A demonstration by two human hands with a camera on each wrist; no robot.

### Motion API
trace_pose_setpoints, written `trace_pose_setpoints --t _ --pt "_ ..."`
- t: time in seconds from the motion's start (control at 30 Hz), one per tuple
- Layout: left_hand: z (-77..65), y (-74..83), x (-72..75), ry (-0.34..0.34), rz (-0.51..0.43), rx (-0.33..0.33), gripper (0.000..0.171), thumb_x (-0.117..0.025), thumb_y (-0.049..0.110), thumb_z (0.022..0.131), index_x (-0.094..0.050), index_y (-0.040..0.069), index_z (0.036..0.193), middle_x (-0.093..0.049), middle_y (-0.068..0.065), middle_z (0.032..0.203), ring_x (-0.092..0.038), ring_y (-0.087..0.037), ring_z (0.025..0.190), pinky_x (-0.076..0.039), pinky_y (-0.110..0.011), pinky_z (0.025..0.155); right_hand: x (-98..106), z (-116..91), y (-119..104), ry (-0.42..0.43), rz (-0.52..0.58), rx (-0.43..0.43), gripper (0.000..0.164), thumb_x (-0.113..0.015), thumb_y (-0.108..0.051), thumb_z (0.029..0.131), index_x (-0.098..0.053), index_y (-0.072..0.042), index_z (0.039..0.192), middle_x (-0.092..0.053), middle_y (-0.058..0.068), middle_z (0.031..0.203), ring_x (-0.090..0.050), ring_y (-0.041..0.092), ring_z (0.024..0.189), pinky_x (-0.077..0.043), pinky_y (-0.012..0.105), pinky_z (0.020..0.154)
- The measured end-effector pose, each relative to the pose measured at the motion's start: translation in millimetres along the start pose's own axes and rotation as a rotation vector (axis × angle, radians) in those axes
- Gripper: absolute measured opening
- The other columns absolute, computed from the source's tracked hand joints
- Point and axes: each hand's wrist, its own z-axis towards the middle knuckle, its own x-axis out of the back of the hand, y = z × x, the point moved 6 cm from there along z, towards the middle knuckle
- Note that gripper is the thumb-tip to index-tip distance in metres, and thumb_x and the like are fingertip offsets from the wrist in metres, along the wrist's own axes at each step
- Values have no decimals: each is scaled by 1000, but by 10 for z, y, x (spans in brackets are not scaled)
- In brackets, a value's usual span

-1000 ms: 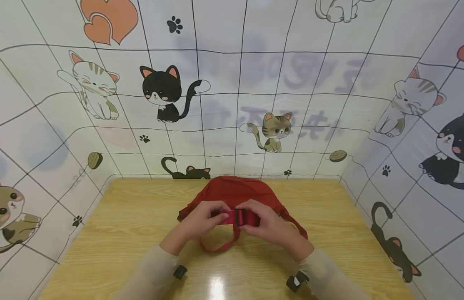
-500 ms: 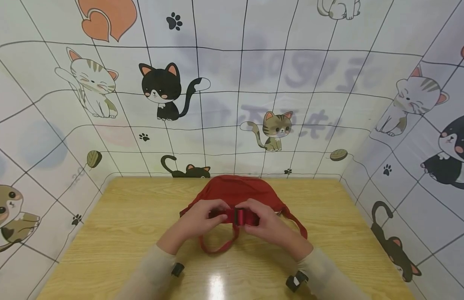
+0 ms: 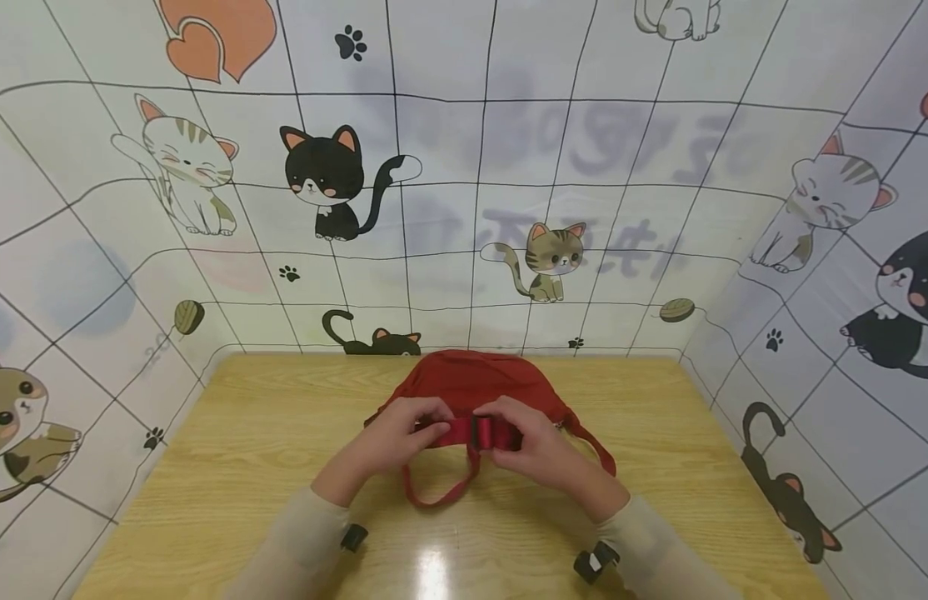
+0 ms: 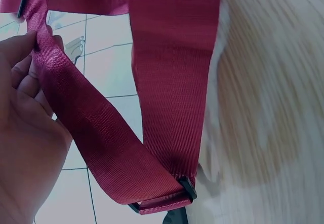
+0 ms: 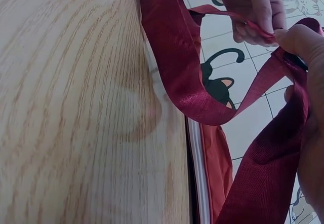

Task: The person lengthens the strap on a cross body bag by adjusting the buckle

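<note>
The red bag (image 3: 475, 379) lies on the table (image 3: 284, 400), near its far edge, at 12 o'clock from the 2 hands. The left hand (image 3: 401, 435), at 9 o'clock of the black buckle (image 3: 476, 433), pinches the red strap (image 3: 456, 432) between thumb and fingers. The right hand (image 3: 539, 446), at 3 o'clock, grips the same strap just beside this buckle. The hands are near but apart, with a short piece of strap between them. From the buckle, toward 6 o'clock, 1 loop of strap (image 3: 436, 505) goes down; whether it touches the table, I cannot tell. In the left wrist view, 1 black slider (image 4: 188, 188) also sits on the strap at 4 o'clock from the left hand.
</note>
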Motion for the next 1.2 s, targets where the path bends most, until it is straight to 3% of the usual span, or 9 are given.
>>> trace_pose_setpoints --t 0.17,0.33,0.53,0.77,0.97,1.2 --pt "43 70 -40 -6 -42 -34 10 -74 15 108 -76 25 111 -72 14 98 -66 -11 91 -58 -31 81 -36 18 3 -12 22 -3 61 -88 1 92 -64 -18 144 -68 -5 130 -66 18 113 -63 38 88" --pt "55 95 -75 -23 -70 -21 11 -73 16 109 -76 25 115 -73 13 103 -69 -12 96 -60 -32 86 -96 36 23 -35 37 -8 61 -89 -3 93 -63 -21 145 -68 -6 130 -66 17 115 -63 37 91" --pt "0 -43 -46 -23 -56 31 16 -74 19 109 -76 25 124 -75 11 111 -72 -12 105 -61 -34 95 -69 14 25 -18 19 -18 63 -86 3 90 -64 -21 145 -68 -7 129 -65 18 111 -63 37 87" --pt "-70 -161 8 -28 -19 72 11 -74 19 109 -76 24 118 -74 13 104 -70 -11 99 -61 -34 90 -48 -11 34 -32 22 -60 61 -85 2 91 -65 -19 145 -68 -9 129 -66 17 110 -63 36 86" --pt "-44 -100 0 -20 -4 53 10 -74 16 109 -77 25 110 -73 14 98 -68 -12 93 -60 -32 85 -53 -4 40 -29 27 -44 64 -84 4 91 -64 -21 145 -68 -8 130 -65 18 110 -62 36 86" --pt "19 39 -48 -19 -40 14 12 -74 13 108 -78 24 111 -74 14 101 -70 -10 95 -61 -33 88 -91 18 9 -35 45 -41 65 -88 3 90 -63 -23 145 -68 -7 133 -66 19 115 -63 40 91"
